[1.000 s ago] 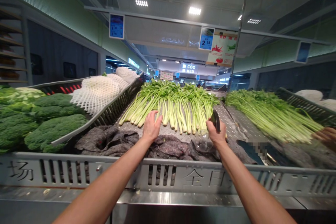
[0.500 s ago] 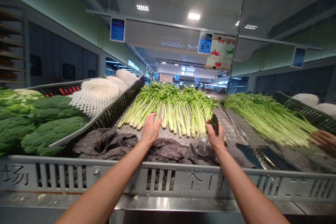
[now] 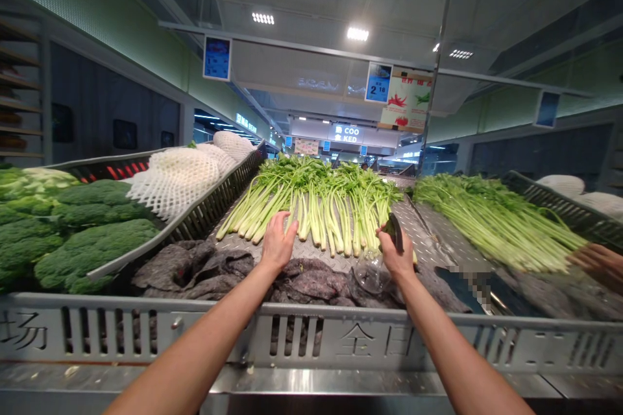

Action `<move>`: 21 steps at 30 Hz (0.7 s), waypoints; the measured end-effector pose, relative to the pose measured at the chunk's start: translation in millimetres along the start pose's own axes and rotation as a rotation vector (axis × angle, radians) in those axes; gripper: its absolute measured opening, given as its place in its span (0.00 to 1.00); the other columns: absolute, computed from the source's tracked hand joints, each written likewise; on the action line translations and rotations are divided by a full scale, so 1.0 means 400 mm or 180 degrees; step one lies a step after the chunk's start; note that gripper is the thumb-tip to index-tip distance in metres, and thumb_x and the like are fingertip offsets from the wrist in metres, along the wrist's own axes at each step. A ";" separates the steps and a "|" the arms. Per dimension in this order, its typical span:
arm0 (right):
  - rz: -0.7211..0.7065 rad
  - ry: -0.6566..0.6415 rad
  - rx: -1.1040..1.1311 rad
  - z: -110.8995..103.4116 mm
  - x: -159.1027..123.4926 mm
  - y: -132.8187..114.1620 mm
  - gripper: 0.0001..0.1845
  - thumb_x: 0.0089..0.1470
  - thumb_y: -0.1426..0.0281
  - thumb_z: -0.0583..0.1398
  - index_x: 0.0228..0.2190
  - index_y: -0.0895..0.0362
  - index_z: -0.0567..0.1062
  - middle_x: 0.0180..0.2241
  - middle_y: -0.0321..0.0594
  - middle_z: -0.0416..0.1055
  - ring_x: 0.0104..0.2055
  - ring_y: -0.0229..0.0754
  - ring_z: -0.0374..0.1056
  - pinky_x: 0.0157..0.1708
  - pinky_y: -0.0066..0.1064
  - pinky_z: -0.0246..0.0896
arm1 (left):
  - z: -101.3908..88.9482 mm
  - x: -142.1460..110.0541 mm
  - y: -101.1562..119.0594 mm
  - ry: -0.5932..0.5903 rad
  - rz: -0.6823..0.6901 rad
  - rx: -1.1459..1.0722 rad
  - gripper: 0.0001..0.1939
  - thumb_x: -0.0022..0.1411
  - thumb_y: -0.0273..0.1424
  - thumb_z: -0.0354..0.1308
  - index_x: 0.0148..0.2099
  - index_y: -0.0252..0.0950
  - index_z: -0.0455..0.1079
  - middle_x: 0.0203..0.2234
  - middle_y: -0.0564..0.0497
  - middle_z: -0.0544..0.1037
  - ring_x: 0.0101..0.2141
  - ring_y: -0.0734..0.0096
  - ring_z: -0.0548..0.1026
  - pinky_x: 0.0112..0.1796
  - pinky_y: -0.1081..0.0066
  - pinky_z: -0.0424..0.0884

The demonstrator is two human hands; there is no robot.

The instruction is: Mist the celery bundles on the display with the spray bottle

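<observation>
Right hand [image 3: 396, 256] lower, gripping dark tool [image 3: 395, 232] — left fingers [image 3: 286, 225] on celery [image 3: 316, 207]

One camera sits on the person's head. It looks forward and down over the metal rail [image 3: 341, 340] of a vegetable stand, at the left hand [image 3: 277, 245] and right hand [image 3: 396, 256]. It is close to them and sees far down the store aisle [image 3: 346, 136].
</observation>
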State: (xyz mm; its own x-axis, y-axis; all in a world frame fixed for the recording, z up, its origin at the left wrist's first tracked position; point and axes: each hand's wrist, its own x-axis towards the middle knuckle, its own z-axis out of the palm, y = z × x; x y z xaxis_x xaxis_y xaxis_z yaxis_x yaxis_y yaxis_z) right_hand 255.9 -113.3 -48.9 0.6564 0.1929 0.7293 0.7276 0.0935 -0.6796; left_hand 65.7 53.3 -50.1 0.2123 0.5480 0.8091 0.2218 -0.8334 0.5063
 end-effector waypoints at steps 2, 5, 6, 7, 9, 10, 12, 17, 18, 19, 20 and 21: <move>0.0070 0.0142 -0.0124 0.000 0.001 0.001 0.14 0.38 0.63 0.54 0.27 0.59 0.70 0.22 0.38 0.67 0.27 0.42 0.63 0.29 0.32 0.56 | 0.000 0.000 0.001 -0.0007 0.0003 -0.0002 0.18 0.56 0.38 0.42 0.45 0.33 0.60 0.42 0.43 0.67 0.46 0.62 0.63 0.48 0.61 0.58; 0.0182 0.0278 -0.0221 0.000 0.004 0.001 0.13 0.37 0.64 0.54 0.26 0.59 0.70 0.22 0.38 0.67 0.27 0.43 0.63 0.29 0.33 0.56 | 0.000 0.000 0.000 -0.0006 0.0011 -0.0016 0.18 0.56 0.38 0.41 0.45 0.33 0.60 0.42 0.44 0.67 0.46 0.62 0.63 0.47 0.61 0.58; 0.0176 0.0273 -0.0186 0.000 0.004 0.001 0.13 0.37 0.64 0.54 0.26 0.59 0.70 0.23 0.38 0.68 0.28 0.44 0.64 0.30 0.33 0.56 | 0.000 0.000 -0.001 0.0001 0.0017 -0.0021 0.18 0.56 0.38 0.42 0.45 0.34 0.60 0.42 0.44 0.67 0.46 0.62 0.63 0.47 0.60 0.58; 0.0152 0.0259 -0.0131 0.001 0.005 0.001 0.13 0.37 0.64 0.54 0.26 0.58 0.70 0.24 0.38 0.68 0.29 0.44 0.64 0.31 0.33 0.56 | 0.000 0.000 -0.002 0.0009 0.0022 -0.0025 0.18 0.56 0.38 0.42 0.45 0.34 0.60 0.42 0.44 0.67 0.45 0.62 0.63 0.47 0.60 0.59; 0.0103 0.0235 0.0010 0.002 0.004 0.000 0.13 0.37 0.64 0.54 0.27 0.58 0.70 0.26 0.39 0.69 0.31 0.44 0.64 0.33 0.34 0.57 | 0.001 0.000 -0.005 0.0017 0.0027 -0.0029 0.18 0.56 0.38 0.42 0.45 0.34 0.60 0.42 0.44 0.67 0.45 0.62 0.63 0.47 0.61 0.59; 0.0095 0.0228 0.0079 0.002 0.004 0.000 0.13 0.37 0.64 0.54 0.27 0.58 0.70 0.27 0.39 0.70 0.32 0.44 0.65 0.35 0.34 0.57 | 0.002 0.000 -0.005 0.0017 0.0026 -0.0028 0.18 0.56 0.38 0.42 0.46 0.34 0.60 0.42 0.44 0.67 0.45 0.62 0.63 0.47 0.61 0.59; 0.0089 0.0238 0.0173 0.002 0.002 -0.001 0.14 0.38 0.65 0.54 0.28 0.58 0.70 0.29 0.40 0.70 0.34 0.44 0.65 0.37 0.34 0.56 | 0.001 0.000 -0.006 0.0011 0.0019 -0.0024 0.19 0.56 0.38 0.42 0.46 0.33 0.60 0.42 0.43 0.67 0.45 0.62 0.63 0.47 0.61 0.59; -0.0013 0.0227 0.0252 -0.001 -0.001 -0.003 0.15 0.39 0.65 0.54 0.31 0.58 0.70 0.32 0.41 0.70 0.36 0.44 0.65 0.38 0.35 0.56 | -0.001 0.000 -0.004 -0.0017 0.0009 -0.0022 0.19 0.56 0.39 0.41 0.46 0.33 0.60 0.43 0.43 0.66 0.46 0.62 0.63 0.48 0.61 0.58; -0.0059 0.0237 0.0281 -0.001 -0.002 -0.003 0.15 0.39 0.65 0.54 0.31 0.59 0.70 0.32 0.41 0.70 0.36 0.44 0.65 0.38 0.34 0.56 | -0.001 0.000 -0.004 -0.0022 0.0005 -0.0023 0.19 0.56 0.39 0.41 0.46 0.32 0.60 0.43 0.43 0.66 0.46 0.62 0.63 0.48 0.61 0.58; -0.0118 0.0250 0.0308 -0.002 -0.003 -0.004 0.15 0.40 0.64 0.53 0.31 0.59 0.70 0.32 0.41 0.70 0.36 0.44 0.65 0.38 0.34 0.56 | -0.001 0.000 -0.004 -0.0025 0.0001 -0.0026 0.20 0.56 0.39 0.41 0.46 0.32 0.60 0.43 0.43 0.66 0.46 0.62 0.63 0.48 0.61 0.58; -0.0185 0.0242 0.0315 -0.002 -0.004 -0.005 0.14 0.40 0.64 0.53 0.30 0.59 0.70 0.32 0.41 0.70 0.35 0.43 0.65 0.38 0.33 0.56 | -0.001 0.000 -0.003 -0.0024 -0.0002 -0.0032 0.20 0.56 0.39 0.41 0.46 0.32 0.60 0.43 0.43 0.66 0.46 0.62 0.63 0.48 0.61 0.58; -0.0248 0.0211 0.0305 -0.002 -0.006 -0.007 0.14 0.41 0.65 0.53 0.30 0.59 0.70 0.31 0.41 0.69 0.34 0.42 0.65 0.37 0.33 0.56 | -0.002 0.000 -0.003 -0.0021 -0.0003 -0.0037 0.20 0.56 0.39 0.41 0.46 0.32 0.60 0.43 0.43 0.66 0.46 0.62 0.63 0.48 0.61 0.58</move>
State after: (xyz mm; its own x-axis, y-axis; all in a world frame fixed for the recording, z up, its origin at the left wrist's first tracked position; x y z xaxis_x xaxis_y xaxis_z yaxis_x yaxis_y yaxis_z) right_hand 252.4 -115.0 -48.6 0.6127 0.1167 0.7817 0.7566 0.1990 -0.6228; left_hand 64.9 54.4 -50.4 0.2185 0.5492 0.8066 0.2110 -0.8337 0.5104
